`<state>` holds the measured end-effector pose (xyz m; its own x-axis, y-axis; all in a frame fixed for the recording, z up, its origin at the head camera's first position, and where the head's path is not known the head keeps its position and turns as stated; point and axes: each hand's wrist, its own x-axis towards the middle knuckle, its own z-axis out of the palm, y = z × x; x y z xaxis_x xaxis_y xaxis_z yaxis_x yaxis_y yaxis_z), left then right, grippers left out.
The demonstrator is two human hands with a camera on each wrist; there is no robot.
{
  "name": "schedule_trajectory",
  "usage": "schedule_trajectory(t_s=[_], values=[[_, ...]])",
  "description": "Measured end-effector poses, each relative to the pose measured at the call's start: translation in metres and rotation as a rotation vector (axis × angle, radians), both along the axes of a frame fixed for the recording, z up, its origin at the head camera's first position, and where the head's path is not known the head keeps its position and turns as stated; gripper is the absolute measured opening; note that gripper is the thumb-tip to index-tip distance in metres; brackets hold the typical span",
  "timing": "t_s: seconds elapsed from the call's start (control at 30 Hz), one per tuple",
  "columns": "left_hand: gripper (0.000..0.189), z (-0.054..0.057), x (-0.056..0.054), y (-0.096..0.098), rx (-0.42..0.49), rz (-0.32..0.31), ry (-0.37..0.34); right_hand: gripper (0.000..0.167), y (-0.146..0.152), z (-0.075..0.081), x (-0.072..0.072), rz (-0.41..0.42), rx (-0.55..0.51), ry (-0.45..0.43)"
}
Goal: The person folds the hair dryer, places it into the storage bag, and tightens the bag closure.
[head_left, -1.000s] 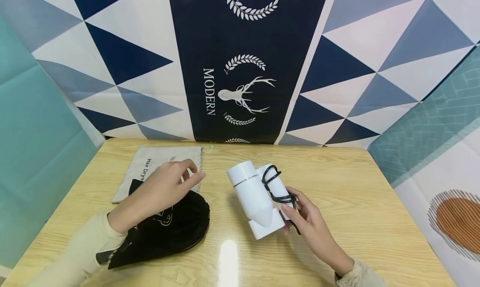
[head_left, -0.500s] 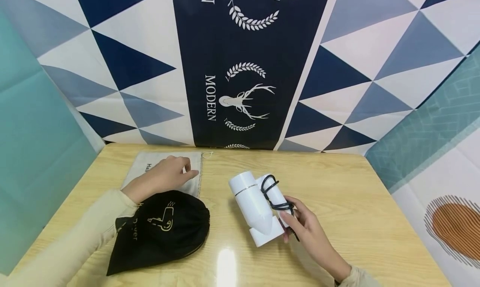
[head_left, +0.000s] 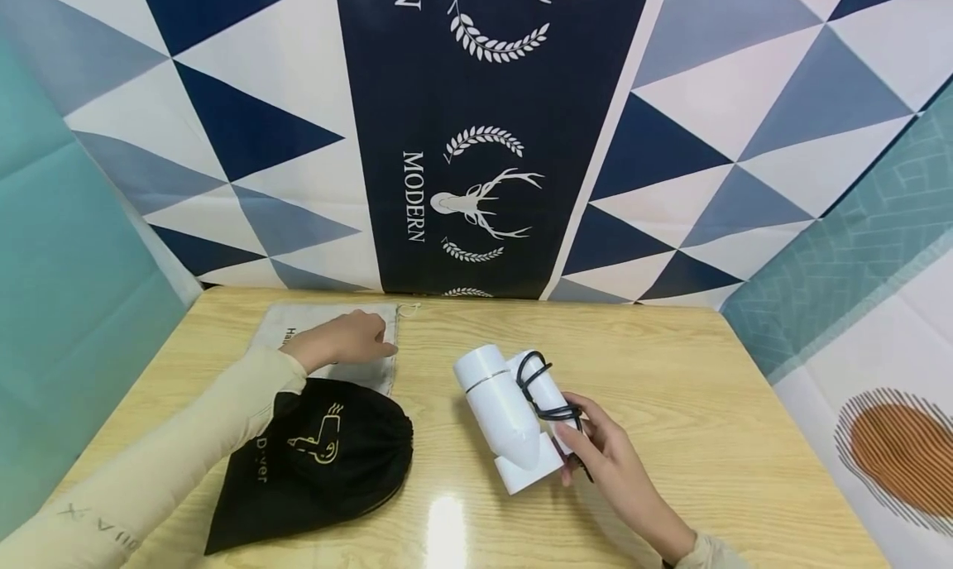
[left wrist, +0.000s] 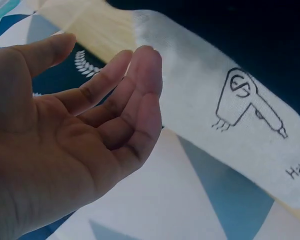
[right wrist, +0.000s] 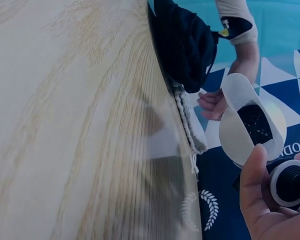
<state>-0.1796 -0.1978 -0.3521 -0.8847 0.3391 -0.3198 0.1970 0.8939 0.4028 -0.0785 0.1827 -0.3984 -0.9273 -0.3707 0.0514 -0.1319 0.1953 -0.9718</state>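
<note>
My right hand [head_left: 606, 449] grips the handle of a white hair dryer [head_left: 499, 404], folded, with its black cord wound around the handle. In the right wrist view, the thumb lies near the dryer's flat end [right wrist: 230, 132]. My left hand [head_left: 346, 337] hovers over a pale grey drawstring bag [head_left: 372, 376] and holds nothing; its fingers are loosely bent in the left wrist view. That bag bears a hair dryer drawing and lettering partly hidden by the hand. Nearer me lies a black drawstring bag [head_left: 350, 461] with a gold hair dryer print, partly under my left sleeve.
A light wooden table [head_left: 655, 370] carries everything. Behind it stands a patterned cloth backdrop [head_left: 476, 81] with triangles and a dark deer panel. Teal cloth [head_left: 82, 321] borders the left side, and another patterned cloth [head_left: 886, 321] the right.
My left hand has shifted from above the black bag toward the far grey bag, uncovering the gold print. The right hand still holds the hair dryer in nearly the same place.
</note>
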Motion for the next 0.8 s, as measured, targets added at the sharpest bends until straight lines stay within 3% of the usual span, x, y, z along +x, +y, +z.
schedule_trajectory(t_s=[0.2, 0.4, 0.6, 0.8], values=[[0.047, -0.013, -0.006, 0.009, -0.018, 0.016, -0.11, 0.049, -0.001, 0.004, 0.002, -0.012, 0.004, -0.058], [0.041, -0.027, -0.014, 0.018, -0.104, 0.036, -0.123, 0.048, -0.003, 0.007, 0.005, -0.017, -0.005, -0.077], [0.022, -0.029, -0.013, 0.013, -0.093, 0.034, -0.086, 0.046, -0.005, 0.007, 0.006, 0.006, -0.02, -0.073], [0.043, -0.025, -0.009, 0.003, -0.004, 0.007, -0.103, 0.047, -0.004, 0.005, 0.004, -0.002, -0.006, -0.063]])
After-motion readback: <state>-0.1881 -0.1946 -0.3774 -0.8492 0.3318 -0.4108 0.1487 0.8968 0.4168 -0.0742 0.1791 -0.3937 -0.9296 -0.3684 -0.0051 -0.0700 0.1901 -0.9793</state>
